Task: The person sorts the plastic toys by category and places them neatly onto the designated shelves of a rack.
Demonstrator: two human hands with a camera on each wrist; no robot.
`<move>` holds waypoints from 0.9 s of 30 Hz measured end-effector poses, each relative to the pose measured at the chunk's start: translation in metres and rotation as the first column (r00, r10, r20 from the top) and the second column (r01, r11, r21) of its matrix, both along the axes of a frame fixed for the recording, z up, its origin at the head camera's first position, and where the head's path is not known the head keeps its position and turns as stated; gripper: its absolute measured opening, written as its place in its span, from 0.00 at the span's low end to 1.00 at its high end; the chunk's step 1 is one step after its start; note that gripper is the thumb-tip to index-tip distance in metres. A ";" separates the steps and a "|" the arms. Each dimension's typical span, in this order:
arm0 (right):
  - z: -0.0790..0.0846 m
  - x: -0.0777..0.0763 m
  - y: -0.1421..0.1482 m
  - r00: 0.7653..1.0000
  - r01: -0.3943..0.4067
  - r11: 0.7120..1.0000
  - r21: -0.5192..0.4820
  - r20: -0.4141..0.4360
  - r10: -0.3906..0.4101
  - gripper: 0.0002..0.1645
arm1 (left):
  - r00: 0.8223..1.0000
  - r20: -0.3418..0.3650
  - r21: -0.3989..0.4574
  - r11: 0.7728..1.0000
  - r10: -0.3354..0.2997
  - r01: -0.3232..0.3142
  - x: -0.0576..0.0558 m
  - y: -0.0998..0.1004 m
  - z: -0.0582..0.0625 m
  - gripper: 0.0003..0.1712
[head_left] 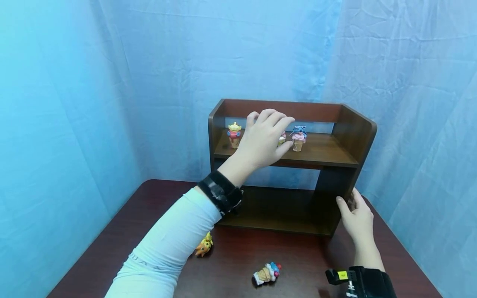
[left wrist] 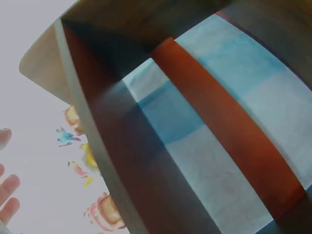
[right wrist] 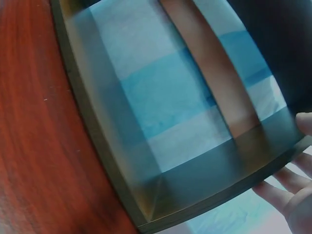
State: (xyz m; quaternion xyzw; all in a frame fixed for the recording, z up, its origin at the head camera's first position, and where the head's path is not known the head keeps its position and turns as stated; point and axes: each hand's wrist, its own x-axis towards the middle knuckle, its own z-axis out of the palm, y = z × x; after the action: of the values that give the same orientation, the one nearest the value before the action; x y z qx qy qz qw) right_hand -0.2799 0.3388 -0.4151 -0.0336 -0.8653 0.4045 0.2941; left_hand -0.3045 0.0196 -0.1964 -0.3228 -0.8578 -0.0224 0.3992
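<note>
A dark brown two-tier wooden shelf (head_left: 328, 151) stands on the table. My left hand (head_left: 263, 138) is raised in front of its upper tier, fingers spread and lightly bent, holding nothing. Ice-cream-cone figurines line that tier: one with a yellow head (head_left: 234, 134) at the left, one with a blue top over pink (head_left: 298, 138) at the right. Beside the latter, another figurine (head_left: 282, 138) is partly hidden by my left hand. Low on the shelf's right side panel, my right hand (head_left: 359, 219) grips the edge, thumb inside and fingers (right wrist: 275, 195) outside.
An ice cream cone figurine (head_left: 267, 273) with blue and red on top lies on its side at the table's front. Partly behind my left sleeve lies a yellow-orange figurine (head_left: 204, 245). Light blue curtains (head_left: 167, 82) hang around the table (head_left: 298, 256).
</note>
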 end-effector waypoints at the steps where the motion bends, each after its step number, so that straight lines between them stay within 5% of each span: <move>1: 0.003 0.001 0.001 1.000 0.002 1.000 -0.007 0.000 -0.002 0.38 | 1.000 -0.008 0.017 1.000 -0.024 0.024 0.003 -0.004 -0.001 0.32; 8: 0.024 0.014 0.003 0.999 0.028 0.996 -0.088 -0.040 -0.031 0.40 | 0.979 -0.042 0.178 0.963 -0.197 0.202 0.011 -0.030 -0.022 0.31; 15: 0.043 0.031 0.001 0.987 0.042 0.984 -0.175 -0.146 -0.068 0.37 | 0.937 -0.115 0.362 0.865 -0.329 0.348 0.016 -0.055 -0.041 0.30; 21: 0.059 0.040 -0.002 0.950 0.031 0.988 -0.152 -0.304 -0.076 0.35 | 0.931 -0.105 0.512 0.783 -0.351 0.353 0.027 -0.071 -0.059 0.31; 27: 0.071 0.053 -0.012 0.913 -0.037 0.992 -0.122 -0.408 -0.016 0.34 | 0.941 -0.090 0.614 0.726 -0.326 0.310 0.034 -0.085 -0.083 0.34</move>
State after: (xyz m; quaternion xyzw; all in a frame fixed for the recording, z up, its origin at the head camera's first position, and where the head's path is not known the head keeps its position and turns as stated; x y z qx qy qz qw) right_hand -0.2273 0.3272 -0.3441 0.0377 -0.7575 0.4582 0.4635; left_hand -0.2707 -0.0649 -0.2791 -0.3156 -0.7391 -0.3746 0.4624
